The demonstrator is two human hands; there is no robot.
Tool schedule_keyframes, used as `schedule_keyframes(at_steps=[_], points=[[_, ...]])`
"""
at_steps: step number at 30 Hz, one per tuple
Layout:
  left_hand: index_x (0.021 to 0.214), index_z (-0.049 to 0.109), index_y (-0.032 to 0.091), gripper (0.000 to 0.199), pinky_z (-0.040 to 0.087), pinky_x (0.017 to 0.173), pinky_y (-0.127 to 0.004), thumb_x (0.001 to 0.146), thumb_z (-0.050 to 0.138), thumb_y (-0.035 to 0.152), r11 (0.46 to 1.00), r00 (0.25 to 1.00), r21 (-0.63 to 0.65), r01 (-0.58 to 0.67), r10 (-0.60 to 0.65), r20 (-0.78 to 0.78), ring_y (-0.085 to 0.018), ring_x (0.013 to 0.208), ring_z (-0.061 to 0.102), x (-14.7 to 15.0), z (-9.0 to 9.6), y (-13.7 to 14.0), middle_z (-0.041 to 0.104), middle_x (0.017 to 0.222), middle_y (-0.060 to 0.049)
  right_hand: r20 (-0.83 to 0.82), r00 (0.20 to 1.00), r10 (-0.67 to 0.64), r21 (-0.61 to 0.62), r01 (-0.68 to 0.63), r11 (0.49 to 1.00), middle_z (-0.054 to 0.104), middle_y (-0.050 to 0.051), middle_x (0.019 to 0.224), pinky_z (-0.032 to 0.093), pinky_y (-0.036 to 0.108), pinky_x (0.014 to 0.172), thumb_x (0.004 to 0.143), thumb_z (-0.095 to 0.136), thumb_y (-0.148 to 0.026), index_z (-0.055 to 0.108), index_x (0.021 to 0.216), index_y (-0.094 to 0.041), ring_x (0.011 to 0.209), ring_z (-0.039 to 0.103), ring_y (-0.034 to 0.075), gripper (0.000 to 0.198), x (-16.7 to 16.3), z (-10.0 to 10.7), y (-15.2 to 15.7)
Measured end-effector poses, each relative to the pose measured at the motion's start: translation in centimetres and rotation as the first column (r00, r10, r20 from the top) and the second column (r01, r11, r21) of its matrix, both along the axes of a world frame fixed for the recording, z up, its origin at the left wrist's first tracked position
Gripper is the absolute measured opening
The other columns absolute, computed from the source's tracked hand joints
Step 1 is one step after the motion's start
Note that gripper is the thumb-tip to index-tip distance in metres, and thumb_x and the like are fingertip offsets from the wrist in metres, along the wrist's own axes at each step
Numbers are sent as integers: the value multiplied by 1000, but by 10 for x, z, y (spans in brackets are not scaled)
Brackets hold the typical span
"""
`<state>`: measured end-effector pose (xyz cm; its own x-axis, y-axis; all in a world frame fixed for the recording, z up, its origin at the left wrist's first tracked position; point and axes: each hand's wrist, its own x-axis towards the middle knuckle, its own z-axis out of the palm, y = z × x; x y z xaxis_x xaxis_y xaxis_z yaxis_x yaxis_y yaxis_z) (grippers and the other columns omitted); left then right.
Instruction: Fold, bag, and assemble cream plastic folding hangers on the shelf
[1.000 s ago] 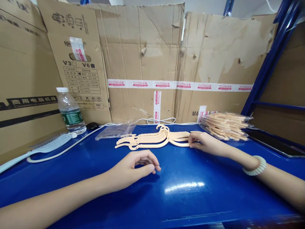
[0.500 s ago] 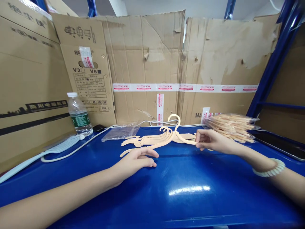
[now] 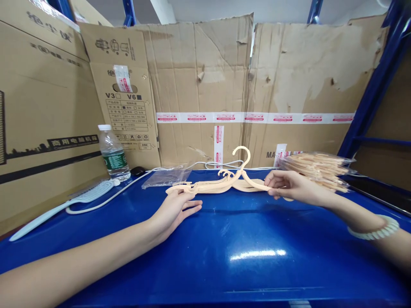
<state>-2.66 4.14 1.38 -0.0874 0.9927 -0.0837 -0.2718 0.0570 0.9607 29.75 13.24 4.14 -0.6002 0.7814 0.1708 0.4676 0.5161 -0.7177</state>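
Note:
A beige clothes hanger (image 3: 214,188) is held by its two ends, its hook upright above the blue table (image 3: 224,273). My left hand (image 3: 176,209) grips the left end, the thumb over it and the other fingers loosely extended. At the right end, my right hand (image 3: 287,187) pinches the hanger's arm between thumb and fingers. More beige hangers (image 3: 248,185) lie flat just behind, their small hooks partly hidden by the held one.
A plastic-wrapped bundle of hangers (image 3: 316,169) lies at back right, near a dark flat device (image 3: 379,194). A clear plastic bag (image 3: 165,177), water bottle (image 3: 114,156), black mouse (image 3: 138,171) and pale blue hairbrush (image 3: 93,191) are left. Cardboard sheets (image 3: 199,85) stand behind.
My left hand has moved back and left and taken hold of the hanger's left end. The hanger has risen and turned slightly. My right hand keeps its pinch.

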Motion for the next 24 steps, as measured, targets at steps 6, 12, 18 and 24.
schedule_keyframes(at_steps=[6, 12, 18, 24], points=[[133, 38, 23, 60, 50, 92, -38, 80, 64, 19, 987, 925, 118, 111, -59, -376, -21, 105, 59, 4, -1, -5, 49, 133, -12, 41, 997, 65, 31, -66, 997, 62, 1, 70, 45, 28, 59, 77, 66, -42, 55, 84, -17, 62, 58, 13, 27, -12, -7, -10], [132, 48, 21, 45, 45, 75, -32, 89, 51, 31, 890, 672, 205, 407, -140, -727, -15, 76, 57, -1, -10, -2, 64, 107, -7, 53, 998, 42, 101, -47, 994, 65, 2, 71, 47, 28, 60, 80, 63, -39, 57, 85, -17, 64, 60, 15, 23, -20, -8, -21], [115, 60, 15, 35, 39, 62, -27, 87, 52, 36, 923, 759, 217, 319, -112, -641, -13, 64, 49, 0, -6, 2, 69, 94, -8, 298, 949, -102, 702, -146, 697, 65, 8, 84, 44, 32, 68, 90, 47, -19, 65, 94, -18, 79, 58, 20, 18, -19, -12, -23], [113, 61, 14, 37, 37, 59, -26, 86, 54, 39, 945, 807, 195, 262, -104, -582, -12, 61, 47, 2, -3, 2, 68, 90, -7, 363, 800, -478, 931, -290, 221, 66, 6, 74, 34, 31, 58, 86, 43, -1, 63, 95, -13, 61, 58, 19, 25, -22, -11, -37]])
